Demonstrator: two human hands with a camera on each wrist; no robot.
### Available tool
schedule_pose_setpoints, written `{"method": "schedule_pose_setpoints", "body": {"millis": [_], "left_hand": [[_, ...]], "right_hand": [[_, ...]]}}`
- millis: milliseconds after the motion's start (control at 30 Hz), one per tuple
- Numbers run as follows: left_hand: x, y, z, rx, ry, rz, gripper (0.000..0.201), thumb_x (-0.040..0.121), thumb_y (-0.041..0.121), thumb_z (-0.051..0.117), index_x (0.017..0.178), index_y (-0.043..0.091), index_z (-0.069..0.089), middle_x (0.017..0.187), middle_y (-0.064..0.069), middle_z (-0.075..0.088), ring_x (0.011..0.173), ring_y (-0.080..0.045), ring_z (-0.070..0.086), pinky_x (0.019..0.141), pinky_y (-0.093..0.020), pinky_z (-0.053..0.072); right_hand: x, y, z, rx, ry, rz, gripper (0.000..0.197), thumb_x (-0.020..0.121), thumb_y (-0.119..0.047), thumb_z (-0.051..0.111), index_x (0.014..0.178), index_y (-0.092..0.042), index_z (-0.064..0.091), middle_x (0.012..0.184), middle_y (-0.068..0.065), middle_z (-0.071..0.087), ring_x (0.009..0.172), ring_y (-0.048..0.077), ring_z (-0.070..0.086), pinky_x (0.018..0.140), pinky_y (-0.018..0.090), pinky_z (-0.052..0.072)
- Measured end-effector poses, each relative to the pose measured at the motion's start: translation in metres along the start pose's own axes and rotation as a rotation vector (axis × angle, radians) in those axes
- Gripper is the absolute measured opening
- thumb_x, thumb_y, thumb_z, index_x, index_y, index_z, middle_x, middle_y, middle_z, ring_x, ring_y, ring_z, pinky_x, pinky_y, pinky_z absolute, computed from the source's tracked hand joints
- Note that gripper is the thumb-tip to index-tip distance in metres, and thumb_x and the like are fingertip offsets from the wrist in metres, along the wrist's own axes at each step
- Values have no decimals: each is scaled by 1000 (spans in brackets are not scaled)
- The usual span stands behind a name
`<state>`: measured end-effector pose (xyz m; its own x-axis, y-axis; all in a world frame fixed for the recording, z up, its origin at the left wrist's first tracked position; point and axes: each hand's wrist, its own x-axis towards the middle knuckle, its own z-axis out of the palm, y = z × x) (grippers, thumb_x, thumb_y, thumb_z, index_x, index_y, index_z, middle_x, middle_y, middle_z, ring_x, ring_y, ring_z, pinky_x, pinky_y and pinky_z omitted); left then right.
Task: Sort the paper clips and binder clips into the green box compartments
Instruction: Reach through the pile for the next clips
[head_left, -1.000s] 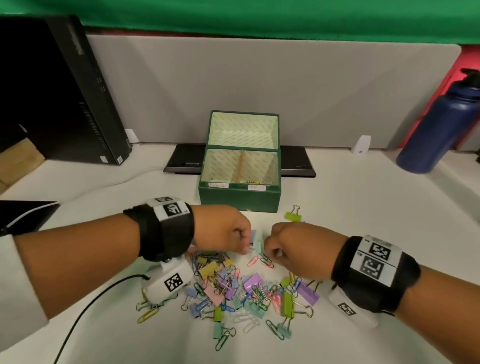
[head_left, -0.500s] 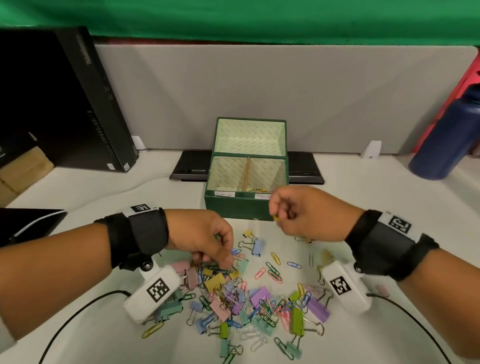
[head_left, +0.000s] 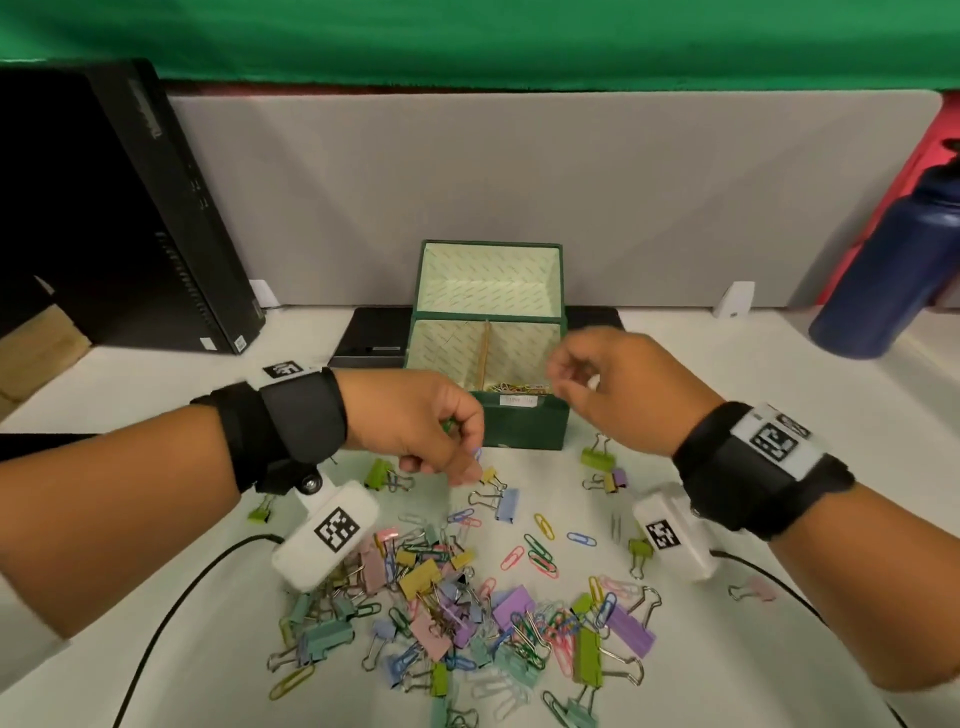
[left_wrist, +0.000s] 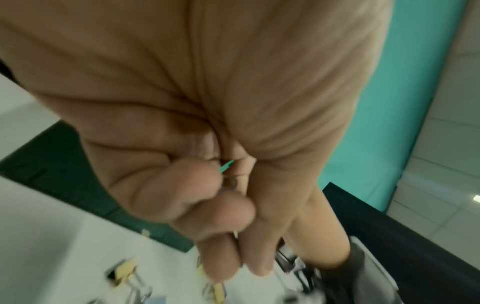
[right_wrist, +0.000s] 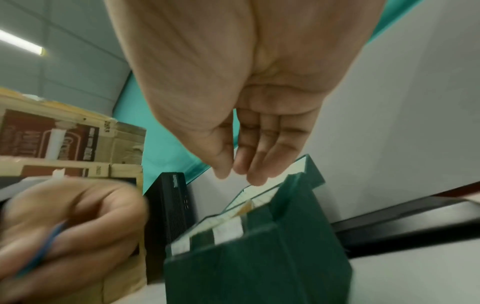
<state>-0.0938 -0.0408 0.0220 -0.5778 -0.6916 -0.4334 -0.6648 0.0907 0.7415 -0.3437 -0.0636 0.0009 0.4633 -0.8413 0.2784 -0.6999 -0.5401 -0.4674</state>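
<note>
The green box (head_left: 524, 431) stands open at mid-table, its lid tilted back. Its right compartment holds several paper clips (head_left: 519, 387); the left compartment looks bare. My right hand (head_left: 563, 371) hovers over the right compartment with fingers (right_wrist: 255, 174) straight and nothing in them. My left hand (head_left: 465, 465) is just in front of the box's left half, fingers curled and pinching paper clips: a blue one (right_wrist: 52, 244) and a green one (left_wrist: 227, 165) peek out. A mixed pile of coloured paper clips and binder clips (head_left: 467, 597) lies near me.
A black computer tower (head_left: 130, 208) stands at the back left and a dark blue bottle (head_left: 893, 270) at the back right. A flat black device (head_left: 374, 338) lies behind the box. Black cables (head_left: 171, 623) run along the table by both wrists.
My right hand rose from the pile to above the right compartment and opened; the clip it pinched is gone from it. My left hand lifted off the pile toward the box, holding clips.
</note>
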Motion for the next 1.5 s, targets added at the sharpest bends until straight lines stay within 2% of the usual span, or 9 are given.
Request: {"method": "schedule_pose_setpoints", "body": {"millis": [133, 300, 500, 633, 800, 900, 1167, 1400, 1500], "left_hand": [[24, 12, -17, -3, 324, 7, 15, 83, 17, 77, 84, 13, 63, 88, -17, 73, 56, -14, 51, 50, -24, 44], [68, 35, -21, 383, 599, 20, 6, 90, 18, 66, 96, 18, 67, 96, 6, 68, 76, -5, 57, 65, -19, 42], [92, 47, -10, 760, 443, -111, 44, 95, 15, 53, 138, 21, 54, 138, -4, 56, 121, -25, 54, 98, -32, 43], [62, 50, 18, 775, 571, 147, 45, 98, 23, 52, 143, 27, 47, 139, 0, 51, 123, -20, 51, 99, -32, 41], [40, 23, 67, 1026, 0, 268, 55, 96, 34, 58, 147, 35, 38, 139, 10, 48, 123, -11, 48, 99, -28, 42], [42, 5, 80, 1080, -100, 250, 69, 95, 34, 60, 154, 26, 24, 149, 2, 39, 135, -19, 40, 108, -39, 40], [43, -1, 87, 1164, -47, 445, 32, 100, 34, 50, 130, 27, 61, 125, 4, 58, 115, -20, 51, 91, -40, 48], [46, 8, 89, 879, -33, 261, 10, 92, 31, 63, 102, 28, 65, 99, 10, 63, 89, -10, 58, 81, -32, 50], [40, 11, 83, 604, 36, 183, 26, 89, 26, 70, 113, 30, 62, 89, 12, 67, 75, -3, 57, 74, -22, 48]], "right_hand": [[-52, 12, -2, -192, -372, 12, 13, 92, -23, 59, 95, -33, 67, 93, -16, 63, 82, 3, 59, 78, 24, 52], [-95, 19, -1, -213, -506, 50, 29, 88, -25, 58, 111, -41, 64, 109, -24, 56, 97, 1, 56, 89, 22, 49], [-100, 18, 1, -275, -473, 126, 29, 87, -53, 63, 110, -37, 63, 107, -19, 45, 99, 5, 48, 89, 29, 48], [-100, 19, 5, -363, -499, 103, 17, 89, -35, 60, 104, -33, 67, 114, -13, 49, 104, 10, 42, 88, 27, 43], [-92, 20, 8, -368, -410, 58, 24, 89, -33, 59, 111, -39, 67, 118, -16, 59, 108, 13, 46, 93, 31, 43], [-88, 17, 14, -351, -457, 36, 29, 92, -31, 58, 118, -40, 68, 117, -17, 64, 109, 13, 52, 95, 33, 44], [-90, 13, 24, -302, -512, 85, 25, 91, -18, 49, 105, -31, 66, 97, -6, 65, 90, 19, 59, 83, 32, 50], [-96, 5, 17, -178, -380, 21, 11, 88, -21, 53, 94, -25, 62, 99, -7, 52, 78, 17, 57, 73, 31, 50], [-100, 5, 11, -187, -382, 42, 6, 94, -21, 48, 96, -22, 53, 82, -5, 53, 69, 17, 50, 66, 33, 46]]}}
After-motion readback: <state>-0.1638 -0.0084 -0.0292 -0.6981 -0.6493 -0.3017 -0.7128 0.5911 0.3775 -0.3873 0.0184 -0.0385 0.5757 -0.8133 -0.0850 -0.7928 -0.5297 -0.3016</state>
